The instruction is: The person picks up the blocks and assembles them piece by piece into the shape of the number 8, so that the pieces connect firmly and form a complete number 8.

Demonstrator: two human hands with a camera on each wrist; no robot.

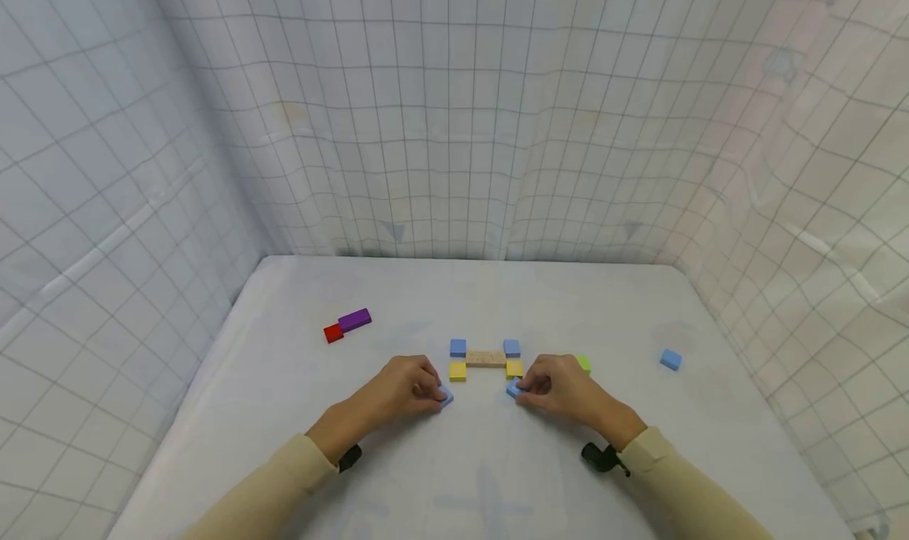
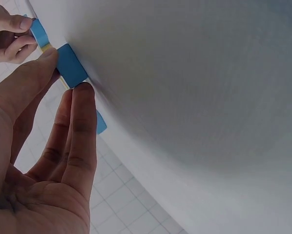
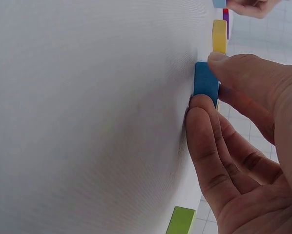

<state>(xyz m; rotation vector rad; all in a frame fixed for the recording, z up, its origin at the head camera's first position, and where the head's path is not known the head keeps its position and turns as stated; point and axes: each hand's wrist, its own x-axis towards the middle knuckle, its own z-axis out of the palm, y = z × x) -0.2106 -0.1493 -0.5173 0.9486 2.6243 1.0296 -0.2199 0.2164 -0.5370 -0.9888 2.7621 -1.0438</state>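
My left hand (image 1: 408, 386) pinches a blue block (image 2: 72, 66) between thumb and fingertips, low at the white tabletop. Another blue block (image 3: 206, 82) is pinched the same way by my right hand (image 1: 561, 386). Just beyond the hands lies a small arrangement: a plain wooden block (image 1: 486, 358) in the middle, a yellow block (image 1: 458, 371) and a blue block (image 1: 458, 348) at its left end, a second yellow block (image 1: 514, 368) and blue block (image 1: 511, 348) at its right end. The right-hand block sits close to the right yellow one.
A green block (image 3: 181, 220) lies beside my right hand, partly hidden by it in the head view. Farther right is a loose blue block (image 1: 671, 359). At the back left, a purple block (image 1: 354, 320) touches a red block (image 1: 333, 333). Gridded white curtains (image 1: 469, 129) surround the table.
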